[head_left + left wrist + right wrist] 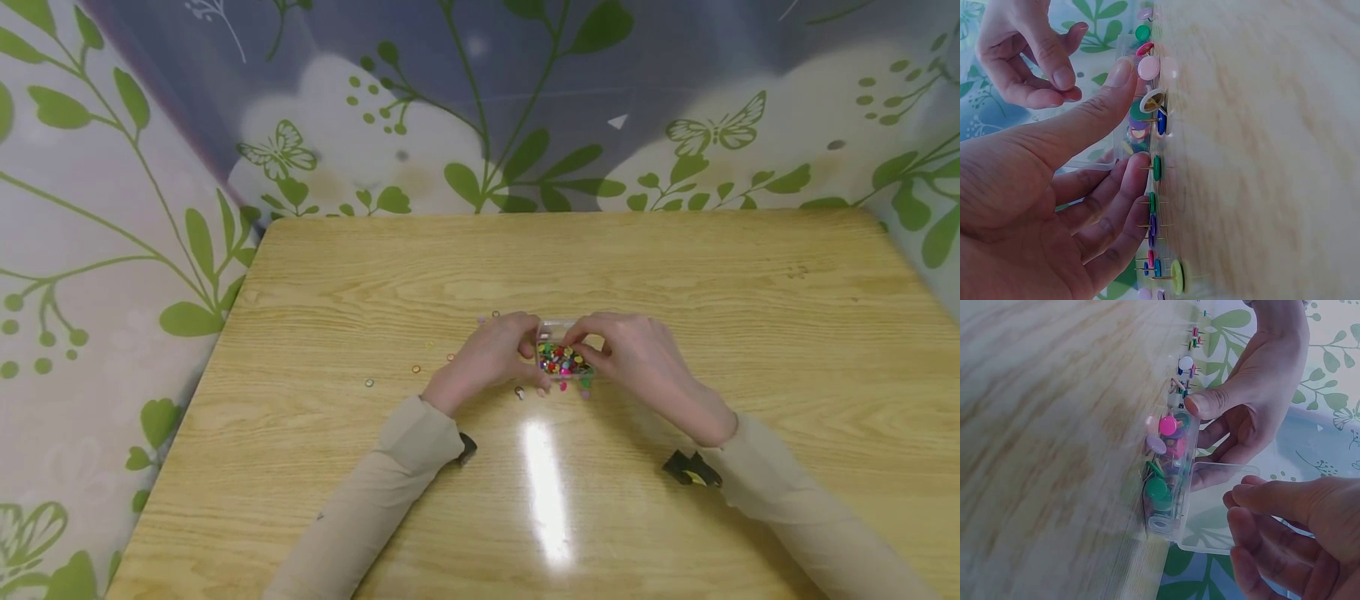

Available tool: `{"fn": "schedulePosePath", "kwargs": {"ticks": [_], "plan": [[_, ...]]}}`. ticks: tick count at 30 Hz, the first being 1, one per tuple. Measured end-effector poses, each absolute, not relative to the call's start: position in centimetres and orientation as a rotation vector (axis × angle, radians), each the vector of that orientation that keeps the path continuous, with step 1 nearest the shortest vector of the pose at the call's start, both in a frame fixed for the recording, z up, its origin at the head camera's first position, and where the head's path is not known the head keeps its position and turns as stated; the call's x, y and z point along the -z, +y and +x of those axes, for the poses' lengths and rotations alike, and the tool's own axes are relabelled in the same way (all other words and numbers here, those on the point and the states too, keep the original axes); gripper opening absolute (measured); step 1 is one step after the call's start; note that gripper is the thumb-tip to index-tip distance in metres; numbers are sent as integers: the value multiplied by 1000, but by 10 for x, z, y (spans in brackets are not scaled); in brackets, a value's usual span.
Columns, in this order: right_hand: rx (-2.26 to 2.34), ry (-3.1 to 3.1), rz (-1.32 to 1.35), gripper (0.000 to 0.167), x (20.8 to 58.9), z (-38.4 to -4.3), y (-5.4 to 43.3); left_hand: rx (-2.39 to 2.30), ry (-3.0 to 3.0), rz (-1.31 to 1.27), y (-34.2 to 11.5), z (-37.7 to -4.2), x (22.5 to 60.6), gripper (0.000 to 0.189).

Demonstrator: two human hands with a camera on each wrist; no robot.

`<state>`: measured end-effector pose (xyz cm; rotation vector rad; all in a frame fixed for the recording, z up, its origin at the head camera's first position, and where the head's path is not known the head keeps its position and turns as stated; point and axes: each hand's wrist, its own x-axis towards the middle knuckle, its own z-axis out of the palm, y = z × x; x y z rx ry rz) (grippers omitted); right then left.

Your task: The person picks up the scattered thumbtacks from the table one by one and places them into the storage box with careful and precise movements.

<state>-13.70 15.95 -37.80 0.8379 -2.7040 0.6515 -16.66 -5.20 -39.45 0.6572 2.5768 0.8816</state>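
The left hand is gripping the open-lidded clear box of thumbtacks on the table as the right hand, fingertips close together, any tack between them impossible to tell, is seemingly filling it, the next move probably calling for scattered tacks.

Clear plastic box, glossy tacks, shiny wood-grain table.

The box and its lid look like smooth, hard plastic, see-through with a faint gleam along the edges. The tack heads seem smoothly coated and catch the light — the tipped white tack shows gold-toned metal underneath, and the thin pins look like brassy metal too. The tabletop's wood grain sits under a polished finish that throws back a bright streak. The sleeves are matt cloth; the printed wall covering looks smooth with a soft sheen — paper or fabric, I can't tell.
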Motion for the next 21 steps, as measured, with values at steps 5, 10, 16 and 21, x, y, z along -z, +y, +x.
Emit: {"fn": "schedulePosePath", "kwargs": {"ticks": [5, 10, 16, 21], "plan": [[-648, -2698, 841, 12, 378, -137, 160, -867, 2578, 656, -51, -167, 395, 55], [-649, -2706, 849, 10, 379, -137, 161, -872, 2575, 651, -51, -168, 396, 55], [-618, -2754, 884, 9, 379, -134, 164, -878, 2566, 643, -52, -168, 398, 52], [-550, -2822, 930, 10, 379, -128, 169, -875, 2579, 650, -52, -168, 398, 52]]}}
